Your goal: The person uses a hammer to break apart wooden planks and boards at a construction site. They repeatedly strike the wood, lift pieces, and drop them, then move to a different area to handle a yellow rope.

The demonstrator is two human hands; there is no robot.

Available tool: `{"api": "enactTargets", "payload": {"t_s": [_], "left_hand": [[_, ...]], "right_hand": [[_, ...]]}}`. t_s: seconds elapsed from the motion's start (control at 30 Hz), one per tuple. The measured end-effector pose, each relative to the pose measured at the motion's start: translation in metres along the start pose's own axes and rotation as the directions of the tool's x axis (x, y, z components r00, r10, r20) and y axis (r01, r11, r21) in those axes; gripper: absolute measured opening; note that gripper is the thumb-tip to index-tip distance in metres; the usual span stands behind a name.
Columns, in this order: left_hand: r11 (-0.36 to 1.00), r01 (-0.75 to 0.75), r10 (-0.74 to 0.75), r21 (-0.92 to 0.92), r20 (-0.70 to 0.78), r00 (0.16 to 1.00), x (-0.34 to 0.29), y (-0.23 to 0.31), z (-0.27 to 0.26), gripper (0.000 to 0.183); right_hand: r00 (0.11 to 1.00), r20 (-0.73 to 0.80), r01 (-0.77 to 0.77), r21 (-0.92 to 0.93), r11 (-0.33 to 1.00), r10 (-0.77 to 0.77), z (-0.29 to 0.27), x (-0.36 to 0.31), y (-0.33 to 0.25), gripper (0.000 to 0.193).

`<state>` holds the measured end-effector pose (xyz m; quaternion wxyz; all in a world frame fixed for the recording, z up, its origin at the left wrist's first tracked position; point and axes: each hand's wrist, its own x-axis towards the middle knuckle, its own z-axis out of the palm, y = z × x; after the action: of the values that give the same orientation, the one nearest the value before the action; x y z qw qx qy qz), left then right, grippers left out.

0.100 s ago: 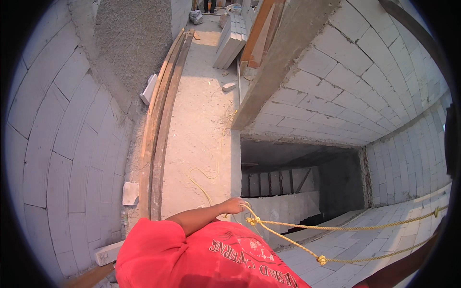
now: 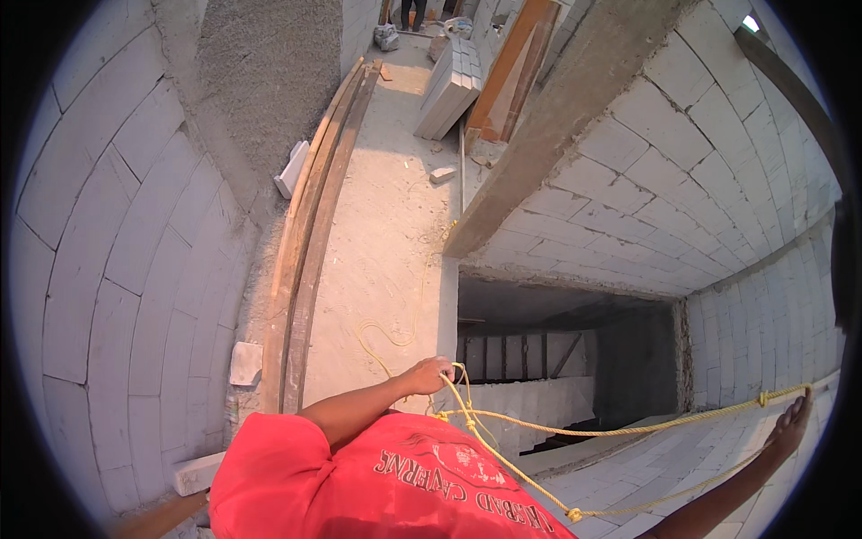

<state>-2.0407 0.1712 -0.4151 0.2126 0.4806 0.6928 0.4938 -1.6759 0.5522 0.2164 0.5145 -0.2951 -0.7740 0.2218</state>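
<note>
A yellow rope (image 2: 620,431) with several knots runs across from my left side to my far right. My left hand (image 2: 426,375), in front of my red shirt, is closed around its near end, where loops hang by a knot. My right hand (image 2: 788,429) reaches out at the right rim. The upper strand comes to its fingertips beside a knot, and the lower strand passes behind its wrist. Its grip is partly hidden, but the rope bends round at this hand. A loose yellow tail (image 2: 388,337) curls over the concrete floor beyond my left hand.
An open shaft (image 2: 525,395) with a slab and bars inside lies right of the concrete walkway (image 2: 386,234). Long wooden planks (image 2: 310,242) line its left, along a block wall (image 2: 135,260). Stacked white blocks (image 2: 449,90) and a person's legs (image 2: 413,13) are farther off.
My right hand has come into view at the right rim, by the rope. The left hand has shifted slightly left and up, and the rope strands have swung a little.
</note>
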Motion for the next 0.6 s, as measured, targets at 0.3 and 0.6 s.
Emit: {"api": "enactTargets", "payload": {"t_s": [0.3, 0.6], "left_hand": [[0.980, -0.002, -0.022, -0.197, -0.123, 0.992, 0.085, 0.016, -0.166, 0.016], [0.812, 0.361, -0.416, -0.459, -0.022, 0.909, 0.199, -0.070, -0.300, 0.006]], "right_hand": [[0.281, 0.751, -0.478, -0.431, 0.765, 0.598, 0.438, -0.263, 0.193, 0.031], [-0.023, 0.979, -0.511, -0.188, 0.839, 0.205, 0.779, -0.301, 0.096, 0.026]]}}
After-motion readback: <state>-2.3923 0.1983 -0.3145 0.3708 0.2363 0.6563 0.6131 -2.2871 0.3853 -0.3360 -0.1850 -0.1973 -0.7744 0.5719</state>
